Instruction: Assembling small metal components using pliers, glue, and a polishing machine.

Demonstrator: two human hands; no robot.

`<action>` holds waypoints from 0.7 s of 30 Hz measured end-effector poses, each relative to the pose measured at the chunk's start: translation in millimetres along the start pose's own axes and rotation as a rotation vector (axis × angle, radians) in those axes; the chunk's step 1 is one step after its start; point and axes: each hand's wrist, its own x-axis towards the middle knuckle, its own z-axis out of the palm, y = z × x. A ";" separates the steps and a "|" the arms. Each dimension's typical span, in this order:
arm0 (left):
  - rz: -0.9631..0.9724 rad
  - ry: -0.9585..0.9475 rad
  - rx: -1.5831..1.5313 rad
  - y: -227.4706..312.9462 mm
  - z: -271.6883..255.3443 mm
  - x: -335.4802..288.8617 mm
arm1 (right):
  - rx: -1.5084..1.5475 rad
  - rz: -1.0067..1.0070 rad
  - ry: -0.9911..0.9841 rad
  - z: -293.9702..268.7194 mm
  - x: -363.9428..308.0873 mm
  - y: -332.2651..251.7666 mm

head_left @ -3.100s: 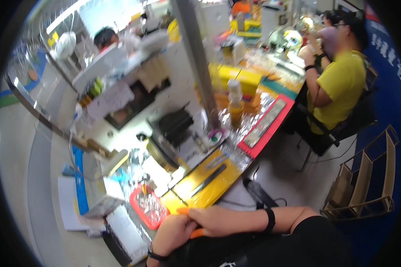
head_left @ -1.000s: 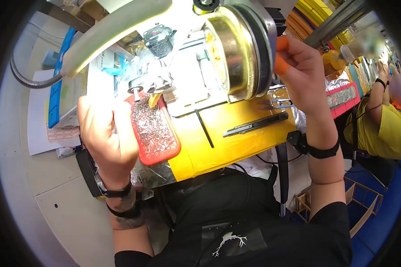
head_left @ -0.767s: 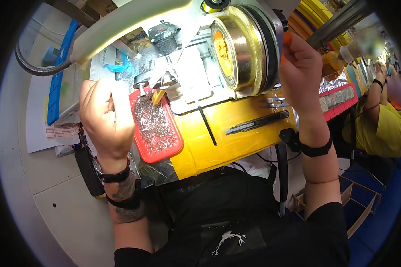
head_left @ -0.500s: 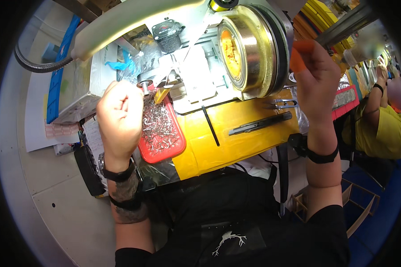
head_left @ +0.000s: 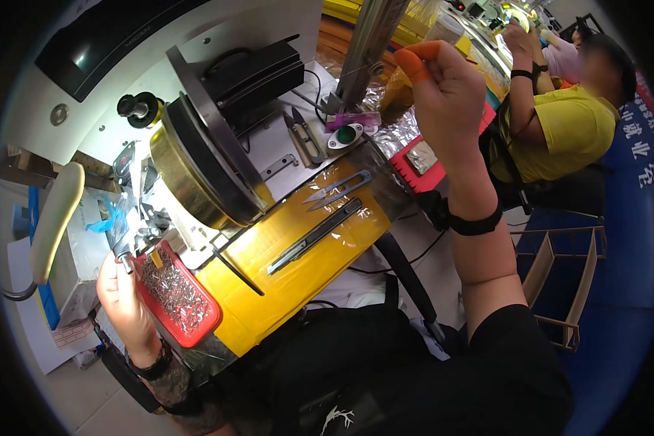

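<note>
Too small to tell apart in the red tray (head_left: 202,328): metal bits (head_left: 173,287). Beside the tray, with palm hidden: the left hand (head_left: 127,305). Well right of the tray, with fingertip contact unreadably small: the right hand (head_left: 450,98); farther right, blurred: a co-worker's head (head_left: 596,67). Cut off beyond the tray: a black panel (head_left: 109,42).

metal bits (head_left: 174,287): in tray (head_left: 200,328) | tray: left of cutter (head_left: 315,237) | snips (head_left: 341,191): behind cutter

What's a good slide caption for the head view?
Left hand beside a red tray of metal bits, right hand raised.
</note>
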 end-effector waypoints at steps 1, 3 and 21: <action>0.000 -0.014 -0.001 0.1 -2.9 -0.3 | 0.003 0.002 0.001 0.3 0.3 0.4; -0.001 0.009 0.001 -3.4 -2.6 -1.4 | -0.008 -0.028 0.009 2.9 0.5 0.5; 0.017 0.053 -0.077 -25.3 -24.4 -3.6 | 0.311 0.461 -0.155 3.2 -23.2 23.3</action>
